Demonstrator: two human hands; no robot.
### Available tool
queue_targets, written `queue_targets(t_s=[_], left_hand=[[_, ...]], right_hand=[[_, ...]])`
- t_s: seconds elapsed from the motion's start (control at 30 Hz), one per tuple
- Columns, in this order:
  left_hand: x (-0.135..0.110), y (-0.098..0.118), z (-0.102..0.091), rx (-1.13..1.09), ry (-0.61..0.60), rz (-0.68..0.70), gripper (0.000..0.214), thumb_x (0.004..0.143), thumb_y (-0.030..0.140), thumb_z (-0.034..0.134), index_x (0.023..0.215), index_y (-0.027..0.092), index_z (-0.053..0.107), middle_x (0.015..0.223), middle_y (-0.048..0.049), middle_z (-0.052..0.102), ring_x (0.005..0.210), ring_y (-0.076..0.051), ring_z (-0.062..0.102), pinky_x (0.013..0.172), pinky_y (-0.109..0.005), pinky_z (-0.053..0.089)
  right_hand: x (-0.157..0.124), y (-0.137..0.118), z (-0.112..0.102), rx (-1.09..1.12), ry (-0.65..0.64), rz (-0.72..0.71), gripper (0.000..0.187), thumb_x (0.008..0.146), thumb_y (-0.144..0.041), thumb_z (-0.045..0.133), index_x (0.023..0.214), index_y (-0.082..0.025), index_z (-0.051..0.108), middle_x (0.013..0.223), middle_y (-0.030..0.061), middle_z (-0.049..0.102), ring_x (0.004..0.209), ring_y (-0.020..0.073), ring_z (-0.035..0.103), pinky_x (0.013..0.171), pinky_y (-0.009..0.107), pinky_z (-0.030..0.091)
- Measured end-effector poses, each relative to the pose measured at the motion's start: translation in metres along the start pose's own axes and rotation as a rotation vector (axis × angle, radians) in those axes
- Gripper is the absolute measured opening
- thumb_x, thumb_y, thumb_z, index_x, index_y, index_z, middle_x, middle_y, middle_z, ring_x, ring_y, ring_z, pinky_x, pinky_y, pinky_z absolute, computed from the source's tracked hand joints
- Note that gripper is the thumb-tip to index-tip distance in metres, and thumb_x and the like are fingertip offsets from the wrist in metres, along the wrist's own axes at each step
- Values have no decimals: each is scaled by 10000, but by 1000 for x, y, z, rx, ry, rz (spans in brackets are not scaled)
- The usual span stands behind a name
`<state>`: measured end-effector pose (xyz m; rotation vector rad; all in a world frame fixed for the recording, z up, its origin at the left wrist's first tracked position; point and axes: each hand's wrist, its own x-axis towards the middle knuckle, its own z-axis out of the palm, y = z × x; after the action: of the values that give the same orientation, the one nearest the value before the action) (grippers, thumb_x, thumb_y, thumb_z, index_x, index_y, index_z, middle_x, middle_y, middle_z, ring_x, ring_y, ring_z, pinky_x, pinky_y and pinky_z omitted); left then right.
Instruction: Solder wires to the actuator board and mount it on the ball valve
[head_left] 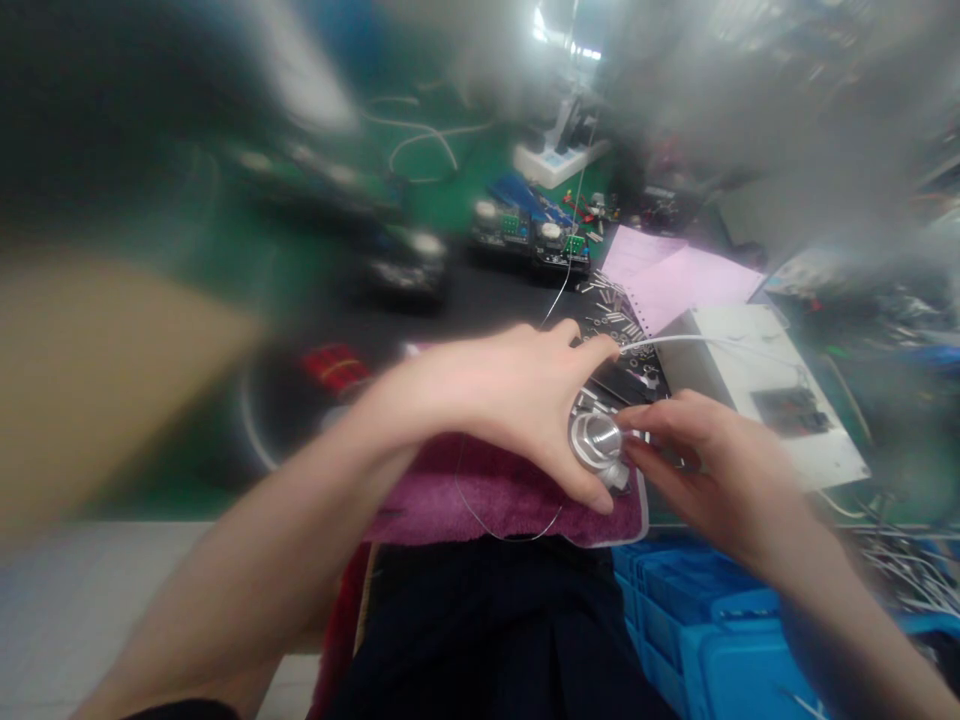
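Observation:
My left hand (517,400) is wrapped round a round silver metal part (596,440), held over a purple towel (495,495) at the bench's front edge. My right hand (697,455) reaches in from the right, its fingertips pinched against the side of the same metal part. A thin white wire (690,342) runs from near my left fingertips off to the right. A finer wire loops across the towel.
A black tray (626,335) of small metal pieces lies behind the hands. Pink paper sheets (675,280) and a white box (757,375) sit at the right. Blue plastic crates (712,630) stand below right. Circuit modules (525,230) rest further back on the green mat.

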<state>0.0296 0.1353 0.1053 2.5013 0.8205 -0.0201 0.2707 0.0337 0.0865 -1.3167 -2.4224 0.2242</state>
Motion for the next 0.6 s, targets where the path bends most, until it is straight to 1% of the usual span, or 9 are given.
queue_targets(t_s=[0.2, 0.33, 0.5, 0.6], left_hand=[[0, 1, -1, -16, 1, 4, 1280, 528, 995, 664, 1564, 286, 412, 1386, -130, 609, 1058, -357, 703, 891, -441, 566], [-1, 2, -1, -15, 5, -1, 1263, 536, 985, 673, 1563, 297, 414, 1363, -117, 618, 1035, -352, 706, 870, -439, 570], [0, 1, 0, -11, 11, 1, 1269, 530, 984, 680, 1561, 297, 410, 1380, -119, 614, 1050, -355, 706, 881, -437, 567], [0, 1, 0, -11, 11, 6, 1272, 522, 960, 712, 1564, 299, 402, 1399, -123, 608, 1060, -354, 704, 895, -435, 563]], right_hand=[[-2, 1, -1, 17, -13, -17, 175, 1052, -274, 634, 1210, -232, 695, 946, 35, 725, 718, 138, 637, 625, 256, 490], [-3, 1, -1, 54, -20, -32, 182, 1047, -252, 641, 1224, -241, 683, 1005, 38, 735, 796, 148, 683, 667, 254, 517], [0, -1, 0, 13, -9, -7, 147, 1048, -266, 634, 1179, -240, 696, 945, 30, 722, 795, 160, 686, 695, 265, 532], [2, -1, 1, -24, 0, -11, 130, 1053, -270, 620, 1151, -239, 700, 920, 32, 716, 778, 164, 674, 704, 273, 537]])
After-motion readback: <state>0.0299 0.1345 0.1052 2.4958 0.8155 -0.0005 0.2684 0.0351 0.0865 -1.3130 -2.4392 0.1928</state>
